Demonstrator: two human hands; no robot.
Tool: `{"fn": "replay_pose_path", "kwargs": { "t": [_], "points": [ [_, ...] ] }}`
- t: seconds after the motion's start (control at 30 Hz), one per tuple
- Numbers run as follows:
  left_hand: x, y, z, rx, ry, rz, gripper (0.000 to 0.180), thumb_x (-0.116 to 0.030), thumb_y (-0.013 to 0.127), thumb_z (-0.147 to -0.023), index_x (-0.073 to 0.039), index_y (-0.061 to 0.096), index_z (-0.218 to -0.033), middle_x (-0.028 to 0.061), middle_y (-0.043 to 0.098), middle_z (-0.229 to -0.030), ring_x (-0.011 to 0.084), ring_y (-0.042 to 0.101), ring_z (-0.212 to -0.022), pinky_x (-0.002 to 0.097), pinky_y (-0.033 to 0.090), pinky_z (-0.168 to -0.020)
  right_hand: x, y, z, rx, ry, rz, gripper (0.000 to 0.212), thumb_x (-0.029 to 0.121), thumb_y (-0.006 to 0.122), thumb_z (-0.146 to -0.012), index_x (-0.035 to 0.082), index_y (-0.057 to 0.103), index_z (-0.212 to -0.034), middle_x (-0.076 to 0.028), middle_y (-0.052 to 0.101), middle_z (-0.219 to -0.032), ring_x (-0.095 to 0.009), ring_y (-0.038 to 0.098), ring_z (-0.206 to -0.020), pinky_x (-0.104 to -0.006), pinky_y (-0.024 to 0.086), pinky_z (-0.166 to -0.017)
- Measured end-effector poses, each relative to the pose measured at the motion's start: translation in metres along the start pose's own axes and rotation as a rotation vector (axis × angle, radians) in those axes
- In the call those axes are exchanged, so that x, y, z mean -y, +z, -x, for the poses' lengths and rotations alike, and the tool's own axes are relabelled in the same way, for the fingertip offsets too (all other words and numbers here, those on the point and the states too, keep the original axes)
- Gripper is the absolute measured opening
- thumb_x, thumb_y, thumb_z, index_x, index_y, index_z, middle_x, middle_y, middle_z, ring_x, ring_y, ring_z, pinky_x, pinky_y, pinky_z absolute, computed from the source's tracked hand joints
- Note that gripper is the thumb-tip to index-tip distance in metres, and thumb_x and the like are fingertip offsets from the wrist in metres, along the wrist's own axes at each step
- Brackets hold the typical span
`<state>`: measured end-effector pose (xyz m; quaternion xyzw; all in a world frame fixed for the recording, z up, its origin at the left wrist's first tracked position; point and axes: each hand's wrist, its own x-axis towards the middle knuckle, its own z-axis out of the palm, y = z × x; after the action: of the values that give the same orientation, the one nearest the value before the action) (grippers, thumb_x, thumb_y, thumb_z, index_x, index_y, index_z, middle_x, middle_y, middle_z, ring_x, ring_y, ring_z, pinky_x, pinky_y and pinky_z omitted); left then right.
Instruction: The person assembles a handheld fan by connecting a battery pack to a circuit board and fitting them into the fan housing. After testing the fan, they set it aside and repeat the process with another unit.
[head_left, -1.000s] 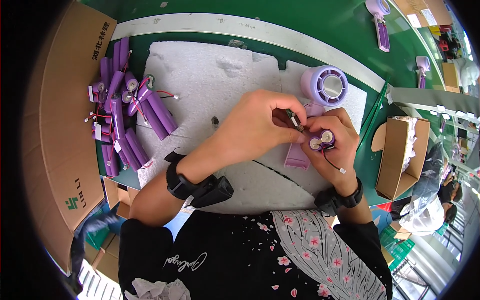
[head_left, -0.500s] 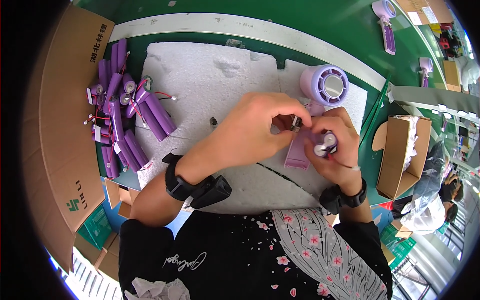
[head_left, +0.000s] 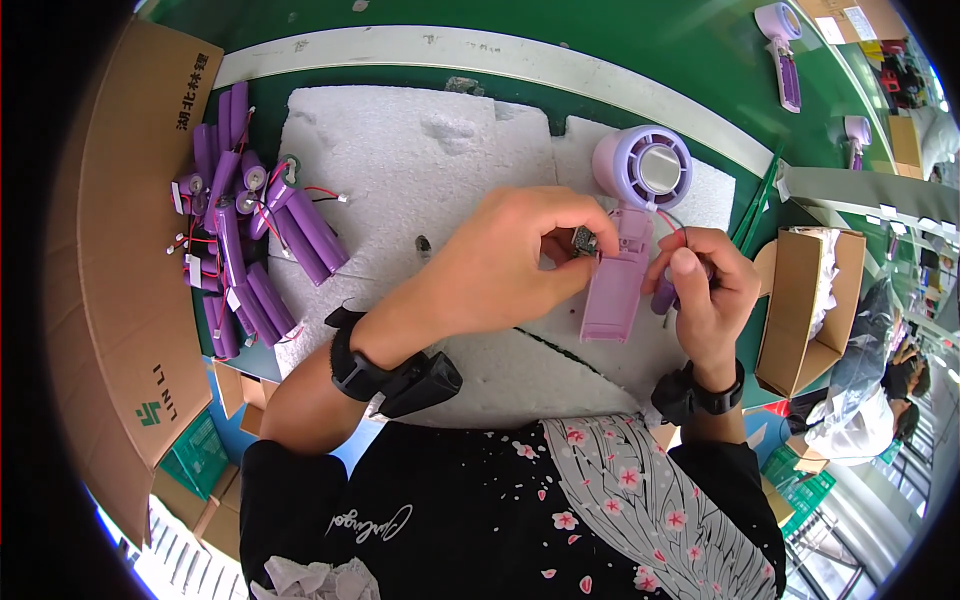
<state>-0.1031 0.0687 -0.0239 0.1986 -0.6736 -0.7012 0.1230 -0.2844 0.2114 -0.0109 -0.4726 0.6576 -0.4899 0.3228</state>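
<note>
A lilac handheld fan point(head_left: 643, 168) lies on the white foam board, its round head away from me and its open handle shell point(head_left: 613, 290) toward me. Between the thumb and forefinger of my left hand point(head_left: 530, 245) is a small circuit board point(head_left: 584, 240), just left of the handle's upper part. My right hand point(head_left: 715, 295) holds a purple battery pack point(head_left: 665, 292) to the right of the handle, mostly covered by my fingers. A thin red wire point(head_left: 676, 222) runs from below the fan head toward my right hand.
Many purple batteries point(head_left: 240, 220) with wires and white plugs are heaped at the left, beside a tall cardboard box point(head_left: 130, 250). A small open carton point(head_left: 800, 320) stands at the right. Two more lilac fans point(head_left: 785, 60) point(head_left: 856, 135) lie on the green surface at the far right.
My right hand has moved right with the battery pack, away from the handle, and turned it. The handle shell now shows more fully. My left hand has hardly moved.
</note>
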Motion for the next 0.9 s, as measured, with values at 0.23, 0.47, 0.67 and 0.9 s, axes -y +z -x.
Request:
{"fn": "replay_pose_path", "kwargs": {
  "t": [0.23, 0.47, 0.67, 0.9],
  "points": [
    [0.004, 0.002, 0.000, -0.001, 0.051, 0.082, 0.015, -0.007, 0.072, -0.087, 0.001, 0.066, -0.098, 0.0048, 0.064, -0.096, 0.0106, 0.062, -0.084, 0.0244, 0.052, -0.073, 0.012, 0.006, -0.008, 0.028, -0.332, 0.370, 0.009, 0.003, 0.070, -0.082, -0.003, 0.069, -0.089, -0.011, 0.065, -0.078, -0.017, 0.061, -0.066, -0.0259, 0.044, -0.054],
    [0.002, -0.001, -0.002, -0.018, -0.079, 0.223, 0.017, -0.014, 0.070, -0.091, 0.002, 0.066, -0.094, 0.0027, 0.064, -0.083, 0.0087, 0.061, -0.073, 0.0236, 0.050, -0.064, 0.010, 0.009, -0.010, 0.089, -0.420, 0.485, 0.013, 0.002, 0.074, -0.076, -0.001, 0.069, -0.088, -0.011, 0.063, -0.082, -0.021, 0.060, -0.067, -0.0273, 0.046, -0.057],
    [-0.003, -0.002, -0.003, -0.001, -0.153, 0.210, 0.013, -0.011, 0.067, -0.092, 0.002, 0.066, -0.092, 0.0024, 0.063, -0.079, 0.0080, 0.060, -0.071, 0.0224, 0.048, -0.062, 0.012, 0.015, -0.008, 0.039, -0.352, 0.488, 0.011, 0.000, 0.072, -0.078, -0.001, 0.068, -0.088, -0.010, 0.062, -0.084, -0.019, 0.059, -0.066, -0.0265, 0.045, -0.057],
    [0.001, -0.003, -0.004, -0.026, -0.099, 0.180, 0.010, -0.008, 0.067, -0.090, 0.002, 0.067, -0.091, 0.0035, 0.065, -0.080, 0.0075, 0.060, -0.069, 0.0219, 0.048, -0.061, 0.013, 0.017, -0.010, 0.006, -0.240, 0.446, 0.011, -0.002, 0.068, -0.082, 0.000, 0.069, -0.093, -0.009, 0.061, -0.087, -0.014, 0.059, -0.066, -0.0242, 0.044, -0.057]
  ]
}}
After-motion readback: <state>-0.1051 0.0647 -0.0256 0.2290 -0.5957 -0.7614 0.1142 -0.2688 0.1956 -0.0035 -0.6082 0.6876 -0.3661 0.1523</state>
